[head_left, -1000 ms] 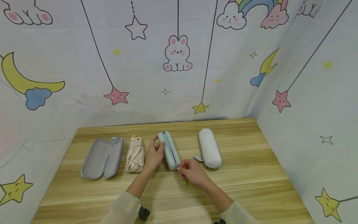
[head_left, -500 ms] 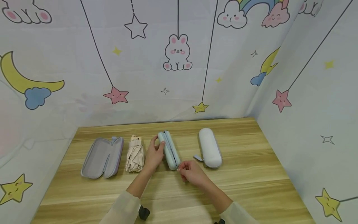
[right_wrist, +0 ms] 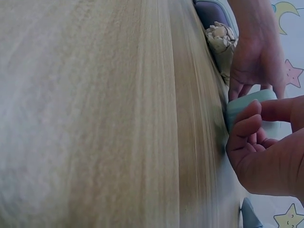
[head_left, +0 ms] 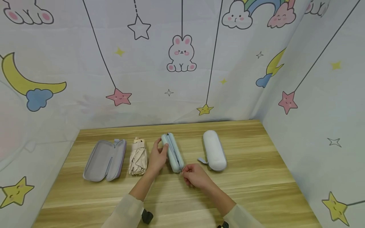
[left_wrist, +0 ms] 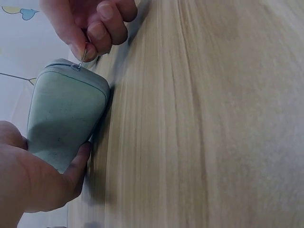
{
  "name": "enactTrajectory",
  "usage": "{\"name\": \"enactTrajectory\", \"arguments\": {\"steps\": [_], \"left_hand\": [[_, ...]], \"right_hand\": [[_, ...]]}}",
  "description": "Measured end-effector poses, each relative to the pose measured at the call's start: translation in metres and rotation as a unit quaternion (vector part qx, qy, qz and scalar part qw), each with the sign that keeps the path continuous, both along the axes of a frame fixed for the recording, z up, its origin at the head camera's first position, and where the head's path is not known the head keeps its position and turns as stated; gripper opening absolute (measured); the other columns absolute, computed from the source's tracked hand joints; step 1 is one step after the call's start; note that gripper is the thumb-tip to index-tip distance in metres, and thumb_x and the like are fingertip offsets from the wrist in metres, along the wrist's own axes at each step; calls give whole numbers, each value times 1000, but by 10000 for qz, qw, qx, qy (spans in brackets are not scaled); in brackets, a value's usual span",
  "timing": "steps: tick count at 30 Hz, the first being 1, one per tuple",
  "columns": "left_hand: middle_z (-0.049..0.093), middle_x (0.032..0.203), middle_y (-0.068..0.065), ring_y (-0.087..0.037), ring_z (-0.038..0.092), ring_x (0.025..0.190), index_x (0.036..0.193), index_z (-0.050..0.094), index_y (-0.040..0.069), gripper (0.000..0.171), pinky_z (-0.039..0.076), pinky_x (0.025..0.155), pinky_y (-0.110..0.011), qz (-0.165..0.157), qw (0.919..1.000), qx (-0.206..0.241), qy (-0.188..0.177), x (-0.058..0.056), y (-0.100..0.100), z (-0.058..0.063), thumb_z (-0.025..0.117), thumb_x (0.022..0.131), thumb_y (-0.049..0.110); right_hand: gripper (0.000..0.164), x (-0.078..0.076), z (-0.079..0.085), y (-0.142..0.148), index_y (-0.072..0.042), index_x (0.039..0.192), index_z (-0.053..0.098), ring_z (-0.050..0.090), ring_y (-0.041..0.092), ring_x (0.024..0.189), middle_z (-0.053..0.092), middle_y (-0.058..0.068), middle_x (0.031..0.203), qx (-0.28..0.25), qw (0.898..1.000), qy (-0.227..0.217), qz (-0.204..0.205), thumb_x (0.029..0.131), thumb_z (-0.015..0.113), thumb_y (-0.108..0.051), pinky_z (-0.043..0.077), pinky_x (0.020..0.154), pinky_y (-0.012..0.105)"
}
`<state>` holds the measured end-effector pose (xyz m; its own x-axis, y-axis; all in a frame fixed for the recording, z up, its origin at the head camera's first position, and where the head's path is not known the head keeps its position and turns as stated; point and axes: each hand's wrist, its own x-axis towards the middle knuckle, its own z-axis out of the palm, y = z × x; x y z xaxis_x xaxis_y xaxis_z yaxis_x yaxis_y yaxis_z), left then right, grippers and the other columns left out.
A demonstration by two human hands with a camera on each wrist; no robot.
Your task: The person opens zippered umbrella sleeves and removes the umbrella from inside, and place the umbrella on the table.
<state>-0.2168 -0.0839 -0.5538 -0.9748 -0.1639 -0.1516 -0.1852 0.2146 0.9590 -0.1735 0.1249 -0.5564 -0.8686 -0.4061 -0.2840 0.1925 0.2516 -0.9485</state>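
A mint-green zippered case [head_left: 173,158] stands on its side on the table, its zipper seam facing up. My left hand [head_left: 157,157] grips it from the left, thumb and fingers on either side, as the left wrist view also shows. At the case's near end, my right hand [head_left: 196,175] pinches the zipper pull [left_wrist: 84,53] between thumb and index finger. In the left wrist view the zipper slider [left_wrist: 76,67] sits at the top edge of that end. The other right fingers are curled. What lies inside the case is hidden.
Left of my left hand lies a folded beige umbrella [head_left: 138,160]. Beyond it, a grey-lilac case [head_left: 99,161] lies spread with its lining up. To the right rests a white case [head_left: 214,152] with a grey tab. A patterned curtain [head_left: 154,110] borders the wooden table [head_left: 256,177].
Both hands keep their hold at the case, nearly still. The right hand has shifted only very slightly at the near end.
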Motion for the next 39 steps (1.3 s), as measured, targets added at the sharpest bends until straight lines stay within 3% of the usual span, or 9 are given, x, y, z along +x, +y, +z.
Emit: {"name": "enactTrajectory", "arguments": {"steps": [7,14,26,39], "left_hand": [[66,126,-21,-31,68,88,167,31,24,63,58,74,-41,83,9997,125,-204,-1,0,0,53,111,44],[65,130,-23,-24,66,84,167,31,22,63,60,76,-42,164,9992,247,-283,-4,0,2,53,111,42],[61,136,-25,-33,68,107,167,29,22,64,61,78,-40,87,9977,546,-396,-5,0,4,52,111,41],[60,136,-28,-31,67,103,167,29,20,63,61,77,-40,72,9969,685,-372,-6,-2,1,52,112,39]], "right_hand": [[13,-1,-3,-2,5,93,65,49,11,51,56,2,64,-23,9997,-242,-78,98,64,-6,35,44,22],[17,-3,-6,-5,-3,82,62,47,11,49,54,2,63,18,9995,-262,-154,98,66,-7,33,43,22],[17,-8,-12,-9,-2,81,63,48,11,46,56,2,63,166,9990,-368,-194,97,66,-5,37,42,21],[15,-11,-8,-14,-5,77,65,47,11,37,48,-3,49,981,9947,10,-301,90,71,-7,38,39,23]]}}
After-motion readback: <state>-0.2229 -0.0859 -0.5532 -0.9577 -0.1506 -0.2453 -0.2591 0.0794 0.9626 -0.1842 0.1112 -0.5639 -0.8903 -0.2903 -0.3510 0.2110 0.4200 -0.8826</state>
